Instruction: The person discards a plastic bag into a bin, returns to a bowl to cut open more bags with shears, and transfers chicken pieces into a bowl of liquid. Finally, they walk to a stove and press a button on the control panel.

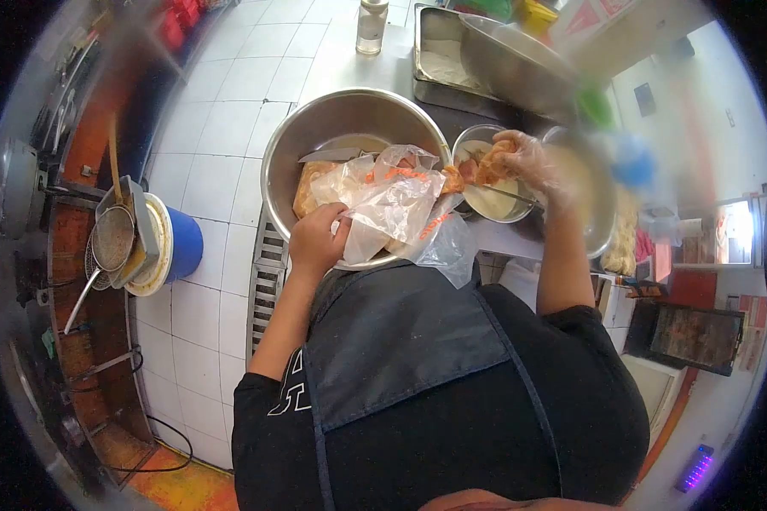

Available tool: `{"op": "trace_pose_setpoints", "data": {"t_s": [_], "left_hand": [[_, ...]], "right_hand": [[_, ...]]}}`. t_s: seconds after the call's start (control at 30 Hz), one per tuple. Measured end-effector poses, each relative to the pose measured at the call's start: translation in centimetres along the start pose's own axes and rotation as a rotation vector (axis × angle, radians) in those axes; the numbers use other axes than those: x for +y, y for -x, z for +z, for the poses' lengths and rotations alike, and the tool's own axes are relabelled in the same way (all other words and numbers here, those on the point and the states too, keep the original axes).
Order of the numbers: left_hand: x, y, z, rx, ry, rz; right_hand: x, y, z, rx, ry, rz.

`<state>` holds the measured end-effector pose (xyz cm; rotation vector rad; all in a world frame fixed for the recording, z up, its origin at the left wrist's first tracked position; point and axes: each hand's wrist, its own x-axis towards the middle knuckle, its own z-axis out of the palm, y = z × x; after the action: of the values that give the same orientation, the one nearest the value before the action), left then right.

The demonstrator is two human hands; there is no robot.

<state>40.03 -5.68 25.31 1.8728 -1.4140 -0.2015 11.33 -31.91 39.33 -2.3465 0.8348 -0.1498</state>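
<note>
Meat [489, 166] held over pot [479, 136], bag [394, 211] gripped at bowl [349, 106]

The meat is held above the pot's mouth, just right of the bowl. It is pinched by the right hand [524, 163], covered by a clear glove, with the fingers bent and pressed together around it. Pale liquid [493, 204] is contained in the pot, and its mouth is crossed by a thin handle [518, 197]. Another piece [452, 180] is seen at the bowl's right rim; whether it is joined to the held meat cannot be told.

The bag's near edge is pinched between the thumb and fingers of the bare left hand [320, 240], at the bowl's near left rim. The bag is spread across the bowl, and part of it is draped over the near right rim. Inside the bowl, a knife [331, 156] is laid behind the bag.

Right of the bowl, beyond the pot, a basin [605, 200] is placed. Behind the bowl, to the right, a tray [435, 90] of white powder is set, and a bottle [371, 32] is stood straight behind. Well left of the bowl, a bucket [185, 247] and a strainer [113, 238] are seen.

Splashing could be caused if the slippery meat were dropped from height. The handle could be knocked by the right hand. If the bag were pulled hard, pieces could be tipped over the rim, or the plastic snagged on the knife.
</note>
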Motion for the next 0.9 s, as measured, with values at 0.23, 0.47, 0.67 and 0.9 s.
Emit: {"op": "trace_pose_setpoints", "data": {"t_s": [0.23,0.47,0.67,0.9], "left_hand": [[0.3,-0.1,-0.3,-0.01,0.039,-0.044],[0.5,-0.1,-0.3,-0.047,0.045,-0.106],[0.5,0.2,-0.4,-0.027,0.012,-0.077],[0.6,0.1,-0.4,0.039,0.009,-0.014]], "right_hand": [[-4.0,0.6,2.1,-0.165,0.472,0.248],[-0.1,-2.0,9.8,-0.024,0.323,-0.053],[-0.9,-3.2,10.9,-0.183,0.59,0.208],[-2.0,-1.6,4.2,-0.136,0.058,0.19]]}}
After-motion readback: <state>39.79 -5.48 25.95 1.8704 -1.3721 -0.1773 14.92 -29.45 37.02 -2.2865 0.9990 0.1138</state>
